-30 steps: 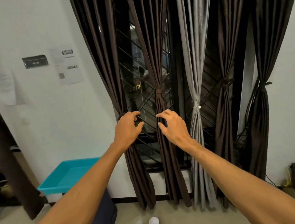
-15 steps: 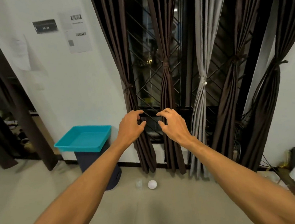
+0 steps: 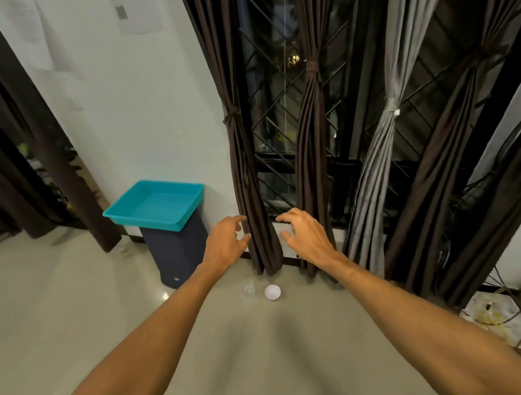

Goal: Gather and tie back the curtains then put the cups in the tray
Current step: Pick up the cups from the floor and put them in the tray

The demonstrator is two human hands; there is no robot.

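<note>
Left hand (image 3: 225, 244), right hand (image 3: 307, 237) lowered off curtains (image 3: 244, 167); both loosely spread, holding nothing. Curtains all tied: cups likely next. White cup (image 3: 273, 292), clear cup (image 3: 249, 288) on floor (image 3: 73, 308) at wall edge; tray (image 3: 154, 205) atop bin (image 3: 179, 251), left.

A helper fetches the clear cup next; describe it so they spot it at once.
Find the teal tray on the dark bin. On the floor to its right, below a brown curtain, sit two cups. The clear cup is see-through and left of the white cup.
</note>
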